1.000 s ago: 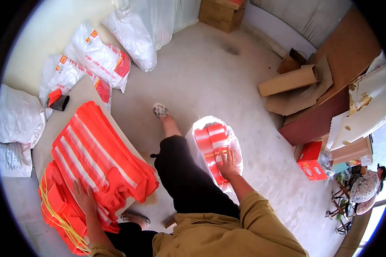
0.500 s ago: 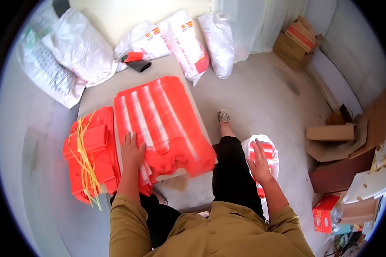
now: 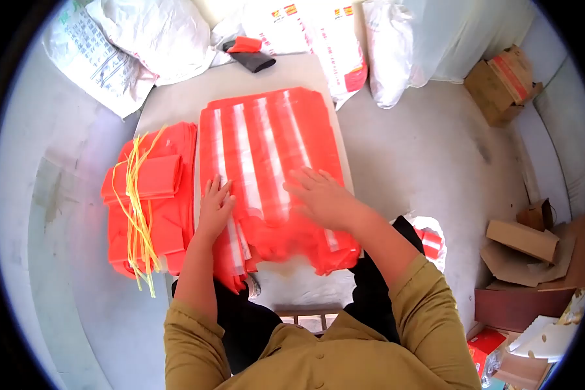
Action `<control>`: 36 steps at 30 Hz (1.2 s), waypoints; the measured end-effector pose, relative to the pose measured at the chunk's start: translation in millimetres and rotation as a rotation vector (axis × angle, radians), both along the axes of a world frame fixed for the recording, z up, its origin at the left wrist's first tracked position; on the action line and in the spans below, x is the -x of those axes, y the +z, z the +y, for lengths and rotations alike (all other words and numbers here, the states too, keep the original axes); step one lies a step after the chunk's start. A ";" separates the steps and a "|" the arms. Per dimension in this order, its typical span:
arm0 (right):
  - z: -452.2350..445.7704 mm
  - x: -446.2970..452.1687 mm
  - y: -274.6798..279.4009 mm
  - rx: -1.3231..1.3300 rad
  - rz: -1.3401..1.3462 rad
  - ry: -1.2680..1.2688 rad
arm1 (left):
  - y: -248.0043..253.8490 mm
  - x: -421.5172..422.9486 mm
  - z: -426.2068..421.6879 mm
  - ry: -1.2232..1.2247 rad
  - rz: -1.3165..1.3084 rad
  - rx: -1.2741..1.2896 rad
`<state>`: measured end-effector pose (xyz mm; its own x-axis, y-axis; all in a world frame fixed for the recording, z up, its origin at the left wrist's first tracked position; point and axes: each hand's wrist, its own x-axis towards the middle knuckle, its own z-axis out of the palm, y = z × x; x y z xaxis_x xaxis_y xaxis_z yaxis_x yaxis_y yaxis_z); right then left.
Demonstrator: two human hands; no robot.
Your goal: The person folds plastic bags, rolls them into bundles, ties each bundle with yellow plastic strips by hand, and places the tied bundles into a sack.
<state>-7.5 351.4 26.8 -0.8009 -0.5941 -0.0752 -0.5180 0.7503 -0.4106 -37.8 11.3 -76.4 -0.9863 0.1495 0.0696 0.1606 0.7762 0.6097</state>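
A stack of red plastic bags (image 3: 266,140) with white stripes lies flat on a low table (image 3: 286,73) in front of me. My left hand (image 3: 216,205) rests on its left edge, with the fingers spread. Over the right half of the stack is my right hand (image 3: 322,195), fingers stretched out, palm down and holding nothing. The near edge of the stack is loose, wavy and slightly blurred. Left of it lies a folded pile of red plastic (image 3: 166,237), with a bunch of yellow plastic strings (image 3: 135,195) across it.
White woven sacks (image 3: 156,39) line the far side. A black and red object (image 3: 253,60) lies at the table's far end. Cardboard boxes (image 3: 520,244) stand on the right. A white sack holding striped red plastic (image 3: 430,242) is beside my right leg.
My right hand has moved left from above the white sack onto the striped stack. The left hand stays at the stack's left edge. The view has shifted, and the stack now lies straighter.
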 end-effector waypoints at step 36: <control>-42.0 61.3 -73.7 -0.087 0.187 -0.130 | 36.7 8.2 18.1 0.099 0.005 0.422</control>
<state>-68.8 309.4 -46.9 -0.8749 -0.4830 0.0350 -0.4758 0.8439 -0.2477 -46.0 29.4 -39.7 -0.9972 0.0703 0.0271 0.0747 0.9691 0.2352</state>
